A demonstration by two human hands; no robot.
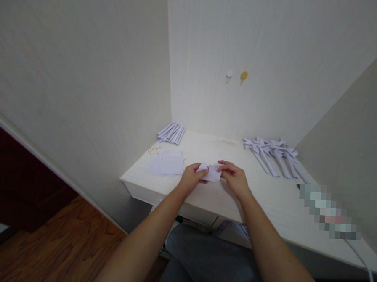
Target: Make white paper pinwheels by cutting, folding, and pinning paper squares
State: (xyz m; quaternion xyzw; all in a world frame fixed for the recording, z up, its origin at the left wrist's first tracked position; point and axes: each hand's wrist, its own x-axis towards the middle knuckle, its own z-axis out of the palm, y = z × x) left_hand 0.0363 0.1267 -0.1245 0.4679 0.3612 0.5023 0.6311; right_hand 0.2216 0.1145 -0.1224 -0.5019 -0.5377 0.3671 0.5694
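**Paper piece (214,174) held between both hands**

Paper sits right of left hand (191,177), left of right hand (235,178), over near part of worktop (204,196). Left hand pinches its left end, thumb on top; right hand holds right edge, fingers bent. Forearms angle inward from near side. Paper sheets (171,163) lie left, paper tubes (171,134) far left, pinwheels (271,153) far right.

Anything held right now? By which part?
White paper. The left hand grips its left end, thumb on top; the right hand has fingers on the right end, though a firm pinch is unclear.
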